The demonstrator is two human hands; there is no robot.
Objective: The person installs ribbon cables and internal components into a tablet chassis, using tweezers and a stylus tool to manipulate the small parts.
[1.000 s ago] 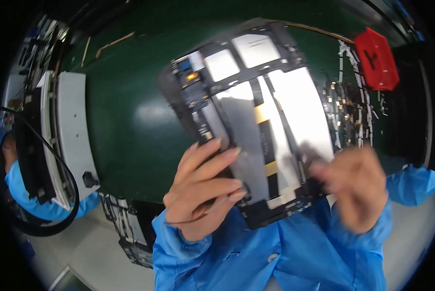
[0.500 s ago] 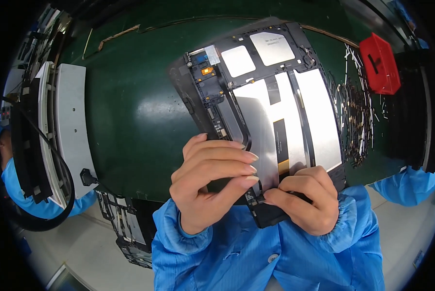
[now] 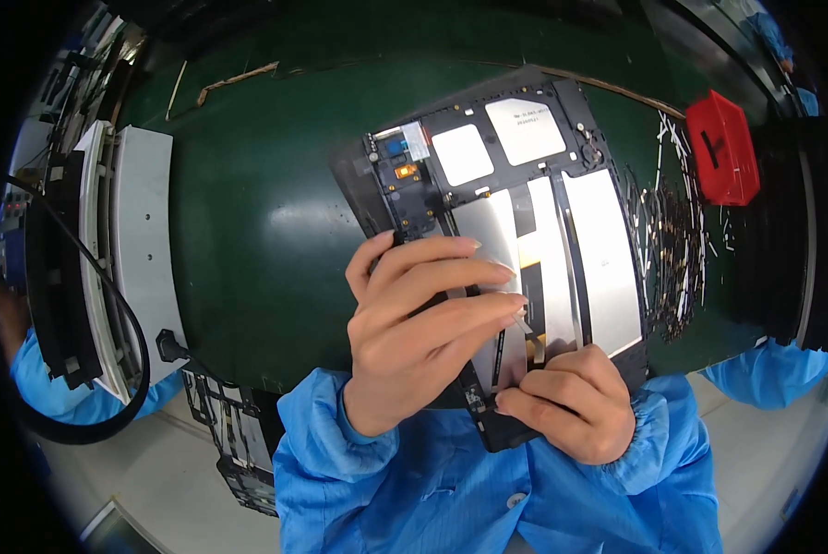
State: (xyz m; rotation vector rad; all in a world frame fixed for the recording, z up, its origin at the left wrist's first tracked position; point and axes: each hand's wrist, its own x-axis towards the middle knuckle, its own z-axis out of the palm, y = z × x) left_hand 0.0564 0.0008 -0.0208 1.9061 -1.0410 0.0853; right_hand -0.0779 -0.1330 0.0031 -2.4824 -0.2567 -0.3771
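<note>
An opened tablet [image 3: 601, 254], its black frame exposed around silvery metal panels, tilts above the green table's near edge. Across its left side reaches my left hand [image 3: 414, 323], thumb and forefinger pinched on a thin flat strip [image 3: 536, 343] that lifts from the panel. Where the strip's lower end goes is hard to make out. My right hand [image 3: 576, 406] is closed on the tablet's lower part, fingers curled and thumb tip near the bottom edge. Small circuit parts and an orange contact piece [image 3: 406, 172] show at the tablet's upper left.
A heap of thin dark and white strips [image 3: 674, 240] lies right of the tablet, below a red bin [image 3: 726, 152]. Pale panels [image 3: 144, 249] and a black cable [image 3: 109, 286] stand at left. More tablet frames [image 3: 234, 429] are stacked low left. Other people's blue sleeves [image 3: 772, 374] show at the sides.
My left hand has moved right and slightly up over the panel; a thin strip now rises at its fingertips. The tablet has shifted slightly lower in view, with my right hand still on it.
</note>
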